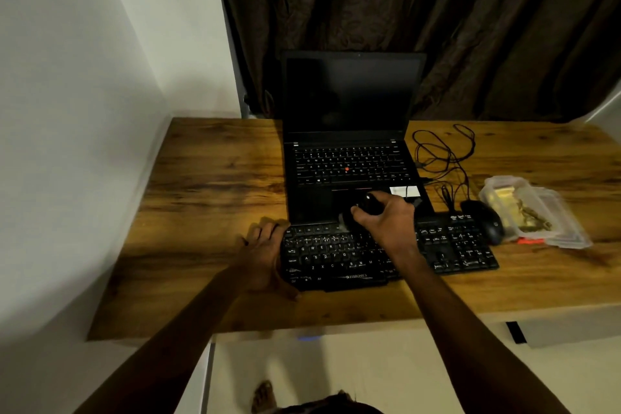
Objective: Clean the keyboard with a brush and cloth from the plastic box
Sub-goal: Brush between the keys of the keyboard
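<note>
- Your right hand [386,217] grips a dark round-headed brush [368,203], fingers clamped around it, with pale bristles blurred at the top row of the black keyboard [447,245].
- Your left hand [265,252] braces the keyboard's 9 o'clock end, fingers spread apart along its edge and thumb at the near corner; it holds nothing.
- The keyboard lies across the middle of the wooden tabletop [208,185], its far edge just beside the front of an open black laptop [349,131] at 12 o'clock, whose screen is dark.
- A black mouse [484,220] sits at the keyboard's 3 o'clock end, touching or nearly touching its far corner; I cannot tell which.
- The clear plastic box [534,212] rests further out at 3 o'clock, just beside the mouse, with yellowish contents too blurred to make out and something orange at its near edge.
- Tangled black cables [443,155] loop on the tabletop at 2 o'clock, between laptop and box.
- A dark curtain [437,10] hangs behind the tabletop.
</note>
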Demonstrator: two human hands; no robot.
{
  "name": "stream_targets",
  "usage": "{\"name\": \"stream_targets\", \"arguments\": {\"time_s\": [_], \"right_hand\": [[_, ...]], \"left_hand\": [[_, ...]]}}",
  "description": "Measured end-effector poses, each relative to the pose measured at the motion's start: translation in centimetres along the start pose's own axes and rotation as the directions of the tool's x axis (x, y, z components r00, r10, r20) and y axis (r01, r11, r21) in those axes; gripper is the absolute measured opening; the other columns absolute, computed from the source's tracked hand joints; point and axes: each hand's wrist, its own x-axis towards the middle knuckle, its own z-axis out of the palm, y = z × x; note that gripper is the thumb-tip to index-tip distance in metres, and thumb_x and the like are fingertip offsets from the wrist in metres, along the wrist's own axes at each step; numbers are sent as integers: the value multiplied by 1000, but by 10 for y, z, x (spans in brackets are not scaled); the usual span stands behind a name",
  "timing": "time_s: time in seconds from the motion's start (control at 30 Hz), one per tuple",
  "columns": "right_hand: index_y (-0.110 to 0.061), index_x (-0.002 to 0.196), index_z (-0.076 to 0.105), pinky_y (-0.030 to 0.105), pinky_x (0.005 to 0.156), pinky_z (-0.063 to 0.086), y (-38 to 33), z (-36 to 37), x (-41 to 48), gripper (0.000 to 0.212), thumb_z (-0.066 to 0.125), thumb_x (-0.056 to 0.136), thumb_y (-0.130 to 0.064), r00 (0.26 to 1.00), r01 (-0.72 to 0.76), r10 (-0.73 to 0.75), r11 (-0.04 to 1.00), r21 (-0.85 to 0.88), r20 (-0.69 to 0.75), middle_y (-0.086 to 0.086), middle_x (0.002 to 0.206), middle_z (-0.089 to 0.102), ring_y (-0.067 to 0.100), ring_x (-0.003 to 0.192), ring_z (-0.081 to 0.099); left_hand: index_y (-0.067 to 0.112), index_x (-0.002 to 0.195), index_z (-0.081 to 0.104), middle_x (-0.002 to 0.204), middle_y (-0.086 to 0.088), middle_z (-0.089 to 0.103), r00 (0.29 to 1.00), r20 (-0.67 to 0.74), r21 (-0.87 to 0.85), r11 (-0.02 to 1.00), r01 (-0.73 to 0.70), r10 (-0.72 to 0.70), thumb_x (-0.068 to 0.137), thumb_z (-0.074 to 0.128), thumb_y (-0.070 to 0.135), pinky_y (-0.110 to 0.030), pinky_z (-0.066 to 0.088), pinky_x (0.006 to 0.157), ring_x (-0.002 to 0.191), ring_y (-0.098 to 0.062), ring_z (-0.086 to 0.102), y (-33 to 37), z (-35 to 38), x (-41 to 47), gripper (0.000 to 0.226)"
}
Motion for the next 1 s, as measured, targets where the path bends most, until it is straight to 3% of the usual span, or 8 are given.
{"name": "stream_targets", "arguments": {"time_s": [0.17, 0.37, 0.6, 0.73, 0.9, 1.0], "right_hand": [[-18, 96, 75, 28, 69, 63, 9, -16, 9, 18, 80, 82, -28, 999, 10, -15, 988, -155, -29, -8, 81, 73, 4, 73, 70], [-16, 100, 75, 5, 66, 52, -5, 1, 0, 21, 82, 81, -22, 999, 32, -32, 999, -11, 38, -8, 87, 73, -3, 79, 67], [-14, 101, 74, 11, 68, 56, 14, -22, 6, 22, 82, 82, -22, 998, -67, 68, 998, 10, -10, -7, 87, 73, 3, 79, 70], [-12, 101, 74, 24, 75, 61, 22, -35, 9, 25, 82, 81, -24, 996, -65, 63, 998, -26, -67, -7, 87, 73, 7, 80, 71], [-14, 103, 75, 8, 72, 55, 8, -25, 7, 24, 82, 81, -23, 1000, -17, 16, 1000, -15, -25, -10, 87, 72, -3, 79, 68], [-15, 102, 75, 6, 70, 53, 6, -19, 6, 22, 82, 81, -19, 1000, -29, 29, 999, 37, 8, -14, 86, 71, -6, 79, 67]], "left_hand": [[32, 154, 6, 145, 5, 23, 1000, 15, 1, 1000, 6, -6, 27, 81, 79, -57, 28, 108, 135, -24, 23, 3, -2, -1, 155], [34, 154, 3, 147, 6, 20, 1000, 25, -12, 1000, 18, -18, 24, 81, 80, -59, 27, 110, 136, -25, 21, 2, -3, 0, 158], [35, 153, 6, 143, 7, 23, 1000, 23, -20, 1000, 14, -13, 22, 78, 84, -57, 29, 108, 133, -23, 23, 5, -5, -2, 158], [35, 153, 6, 144, 7, 22, 999, 26, -25, 999, 25, -24, 12, 59, 94, -58, 28, 109, 135, -25, 21, 6, -7, -2, 162], [32, 155, 4, 148, 6, 19, 999, 28, -16, 999, 29, -29, 13, 61, 92, -59, 28, 109, 137, -25, 21, 8, -8, -4, 164], [33, 155, 4, 149, 6, 19, 999, 41, -23, 999, 34, -33, 17, 73, 87, -60, 28, 109, 137, -25, 21, 10, -10, -5, 163]]}}
